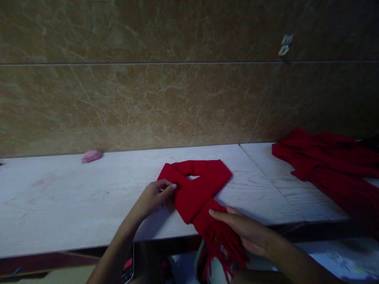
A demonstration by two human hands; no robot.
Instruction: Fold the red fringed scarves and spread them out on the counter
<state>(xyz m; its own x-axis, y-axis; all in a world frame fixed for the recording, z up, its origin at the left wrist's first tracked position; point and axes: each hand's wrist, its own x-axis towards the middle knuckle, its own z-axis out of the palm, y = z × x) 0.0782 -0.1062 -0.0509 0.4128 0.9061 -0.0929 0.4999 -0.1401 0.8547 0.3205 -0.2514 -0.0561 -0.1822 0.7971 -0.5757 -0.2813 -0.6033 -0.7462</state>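
Observation:
A red fringed scarf lies on the white wood-grain table, folded into a loop with a small gap at its centre. Its fringed end hangs over the front edge. At the left side of the loop, my left hand pinches the fabric between thumb and fingers. My right hand grips the scarf's end just above the fringe, thumb on top and fingers beneath.
More red scarves are heaped at the table's right end. A small pink object rests by the tiled wall at the back left. Below the front edge, a dark phone-like item shows partly behind my left forearm.

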